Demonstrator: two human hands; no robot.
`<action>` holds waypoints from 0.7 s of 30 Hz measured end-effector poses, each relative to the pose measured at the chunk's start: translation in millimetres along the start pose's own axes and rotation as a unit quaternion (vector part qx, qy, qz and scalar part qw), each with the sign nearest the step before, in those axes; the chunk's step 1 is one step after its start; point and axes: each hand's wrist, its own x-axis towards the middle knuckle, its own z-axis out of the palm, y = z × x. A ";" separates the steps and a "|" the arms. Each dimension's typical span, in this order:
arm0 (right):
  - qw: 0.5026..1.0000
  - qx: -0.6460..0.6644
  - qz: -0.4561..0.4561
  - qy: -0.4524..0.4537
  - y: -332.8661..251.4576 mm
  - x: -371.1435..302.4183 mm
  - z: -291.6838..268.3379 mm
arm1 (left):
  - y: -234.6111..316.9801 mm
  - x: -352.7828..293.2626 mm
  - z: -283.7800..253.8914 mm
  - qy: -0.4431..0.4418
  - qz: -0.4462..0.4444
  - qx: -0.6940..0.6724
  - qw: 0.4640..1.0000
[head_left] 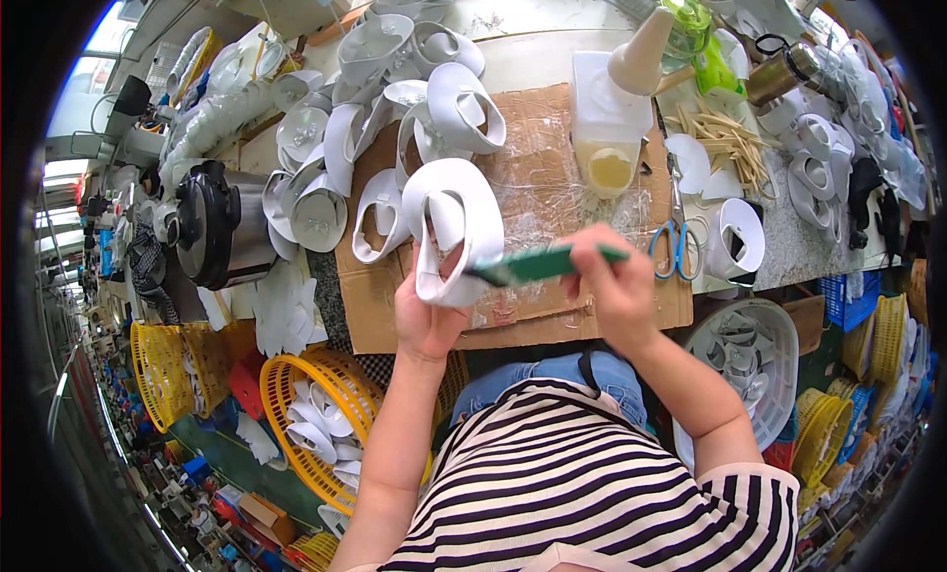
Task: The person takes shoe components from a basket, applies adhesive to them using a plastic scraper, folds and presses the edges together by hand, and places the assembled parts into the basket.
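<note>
A: How do our fingers stand?
B: Our right hand [617, 281] is closed around the brush [543, 264], thumb and fingers pinching its green handle. Our left hand [424, 321], palm up at the centre of the frame, is curled about the lower left of the white ring [483, 217]. Some of its fingers go behind or inside the ring, so we can't tell how tightly they grip.

A: Which way does the ring lie from the brush?
B: To the left of it. The handle runs almost level, its dark tip dipping slightly leftward at the ring's lower right edge. The ring's long axis stands nearly upright in the frame, so the two cross almost squarely. Our left hand is nearer the ring; our right is off to the right. Whether the bristles touch, we can't tell.

A: And around us?
B: Cardboard [538, 128] lies beneath. Toward the upper right we see a tub [592, 89] with yellowish stuff at its near end, then scissors [677, 227] and sticks [725, 143]. More rings [370, 44] crowd the upper left. A yellow basket [271, 399] sits lower left, filled with white pieces.
</note>
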 end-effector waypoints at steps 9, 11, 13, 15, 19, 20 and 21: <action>0.898 -0.304 -0.314 -0.048 -5.2 35.7 -0.7 | 3.1 -12.1 6.3 0.031 0.009 0.057 0.998; 0.885 -0.311 -0.326 -0.118 -6.7 20.4 1.4 | 8.6 -10.4 6.7 0.025 0.022 0.041 0.999; 0.913 -0.286 -0.275 -0.092 -6.5 7.6 -3.5 | 14.3 -11.2 4.6 0.054 0.033 0.032 0.997; 0.936 -0.269 -0.226 -0.025 -4.9 1.9 -2.4 | 18.2 -9.4 -1.4 0.108 0.040 0.007 0.993; 0.855 -0.313 -0.389 -0.140 4.3 9.6 10.3 | 11.9 -6.2 -1.4 0.139 0.051 -0.027 0.989; 0.855 -0.314 -0.388 -0.139 3.9 10.9 12.8 | 9.9 -6.1 -0.8 0.139 0.050 -0.027 0.989; 0.807 -0.361 -0.437 -0.165 2.8 12.8 16.5 | 8.2 -6.1 -0.1 0.112 0.037 -0.033 0.992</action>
